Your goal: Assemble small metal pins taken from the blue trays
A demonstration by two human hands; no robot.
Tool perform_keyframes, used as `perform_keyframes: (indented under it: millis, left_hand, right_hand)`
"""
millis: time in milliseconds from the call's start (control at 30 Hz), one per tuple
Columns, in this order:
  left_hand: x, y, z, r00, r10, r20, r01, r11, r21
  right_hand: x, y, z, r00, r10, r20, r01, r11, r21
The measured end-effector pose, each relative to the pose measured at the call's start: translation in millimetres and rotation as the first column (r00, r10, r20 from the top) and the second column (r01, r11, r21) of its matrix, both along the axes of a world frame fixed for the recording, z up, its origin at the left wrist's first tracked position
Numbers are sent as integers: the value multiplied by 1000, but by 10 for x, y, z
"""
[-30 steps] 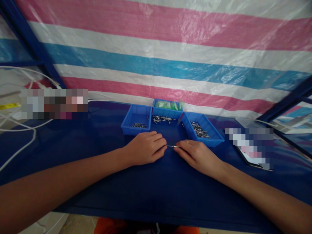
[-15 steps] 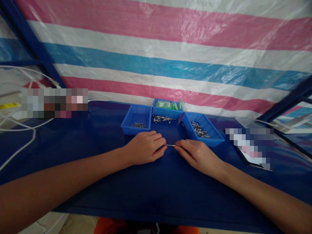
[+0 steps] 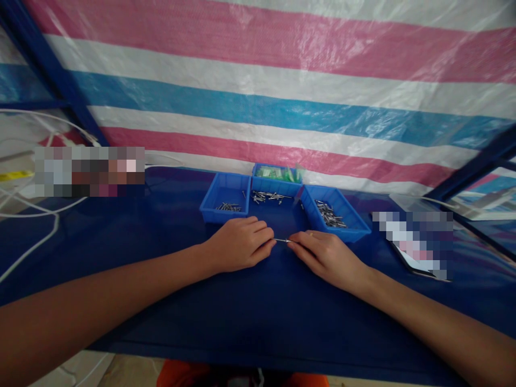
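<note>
A slim silver rivet [image 3: 281, 240] spans the small gap between my two hands, lying level just above the blue table. My left hand [image 3: 244, 243] pinches its left end between thumb and fingers. The other end, close to a small collar, is gripped by the fingertips of my right hand [image 3: 320, 251]. Both ends are hidden by the fingers. Behind the hands, a heap of loose rivets [image 3: 271, 196] lies on the table. A blue bin on the left [image 3: 204, 208] contains thin metal pins [image 3: 229, 207], and a blue bin on the right [image 3: 357, 230] contains more metal pieces [image 3: 330, 215].
A third blue bin [image 3: 278, 186] with green-and-clear plastic packets [image 3: 278, 173] stands at the back. A dark-edged flat object [image 3: 415, 263], partly blurred out, lies at right. White cables [image 3: 52, 228] run along the left. A striped plastic sheet [image 3: 258, 107] hangs behind the table [image 3: 250, 317].
</note>
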State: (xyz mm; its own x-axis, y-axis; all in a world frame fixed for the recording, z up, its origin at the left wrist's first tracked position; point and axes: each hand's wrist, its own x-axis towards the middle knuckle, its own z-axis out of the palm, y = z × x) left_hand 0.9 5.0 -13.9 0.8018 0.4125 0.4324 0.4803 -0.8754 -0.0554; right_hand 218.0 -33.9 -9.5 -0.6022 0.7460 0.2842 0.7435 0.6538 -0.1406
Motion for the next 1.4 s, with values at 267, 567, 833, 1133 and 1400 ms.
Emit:
perform_keyframes:
  millis: [267, 567, 833, 1133, 1400]
  left_hand:
    - [-4, 11, -1, 1000, -9, -16, 9, 1000, 12]
    - [0, 3, 4, 1000, 6, -4, -6, 1000, -3]
    - [-3, 7, 0, 1000, 0, -15, 0, 1000, 8]
    - [-13, -2, 8, 1000, 2, 22, -2, 1000, -5]
    - [-10, 9, -1, 1000, -13, -3, 13, 1000, 7]
  right_hand:
    - [9, -2, 16, 997, -7, -74, 6, 1000, -17]
    - [1, -7, 12, 1000, 6, -16, -6, 1000, 22]
    - [13, -3, 9, 996, -9, -86, 9, 1000, 7]
    - [3, -11, 15, 1000, 6, -27, -6, 1000, 0]
    - [23, 5, -17, 1000, 3, -24, -2, 1000, 15]
